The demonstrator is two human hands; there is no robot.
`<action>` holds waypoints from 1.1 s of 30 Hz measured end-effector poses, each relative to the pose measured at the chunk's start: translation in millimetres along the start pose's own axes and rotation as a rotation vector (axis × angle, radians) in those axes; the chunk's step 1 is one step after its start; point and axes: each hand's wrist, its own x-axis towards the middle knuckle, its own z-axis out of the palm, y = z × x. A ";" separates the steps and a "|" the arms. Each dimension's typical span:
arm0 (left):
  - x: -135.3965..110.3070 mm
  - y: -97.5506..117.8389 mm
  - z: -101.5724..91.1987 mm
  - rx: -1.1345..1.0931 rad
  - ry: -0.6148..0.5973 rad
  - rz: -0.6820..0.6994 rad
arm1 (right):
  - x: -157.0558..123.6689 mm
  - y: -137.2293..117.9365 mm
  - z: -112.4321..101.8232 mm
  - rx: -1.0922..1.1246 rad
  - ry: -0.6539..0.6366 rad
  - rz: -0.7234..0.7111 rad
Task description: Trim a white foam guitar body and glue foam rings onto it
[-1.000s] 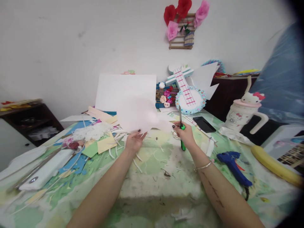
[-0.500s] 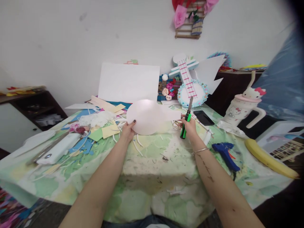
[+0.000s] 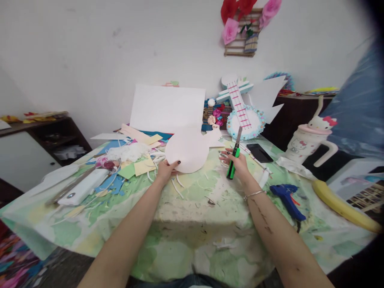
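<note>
My left hand (image 3: 167, 170) grips the lower left edge of a white cardboard cutout (image 3: 187, 152), thumb on top. The cutout has a round body with a short straight neck pointing right and slightly up. In my right hand (image 3: 239, 163) is a green and black utility knife (image 3: 233, 164), its blade out and pointing up and away from me. The knife and right hand are apart from the cutout. Behind them stands a finished-looking white toy banjo (image 3: 244, 122) with pink strings and a frilly blue trim.
A blue glue gun (image 3: 286, 198), a banana (image 3: 345, 206), a black phone (image 3: 259, 153) and a cup with a straw (image 3: 307, 140) are at the right. Paper scraps (image 3: 141, 164) and a white box-like device (image 3: 84, 187) lie left. A white board (image 3: 168, 108) leans against the wall.
The cutout has turned so that its neck tilts upward, and its neck end has come away from my right hand. The view has shifted slightly.
</note>
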 end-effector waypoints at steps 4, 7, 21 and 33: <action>-1.2 0.2 -1.7 0.006 -0.075 -0.075 | -4.0 -2.1 3.6 -0.016 -0.071 0.024; -3.7 0.4 1.0 -0.045 -0.147 -0.095 | -6.3 -3.0 5.9 -0.036 -0.123 0.026; -12.2 -1.9 10.1 -0.043 -0.253 -0.138 | -15.0 -3.8 19.3 -0.098 -0.145 -0.045; -13.8 -3.8 13.5 0.115 -0.242 -0.148 | -8.6 2.1 14.0 -0.124 -0.103 -0.094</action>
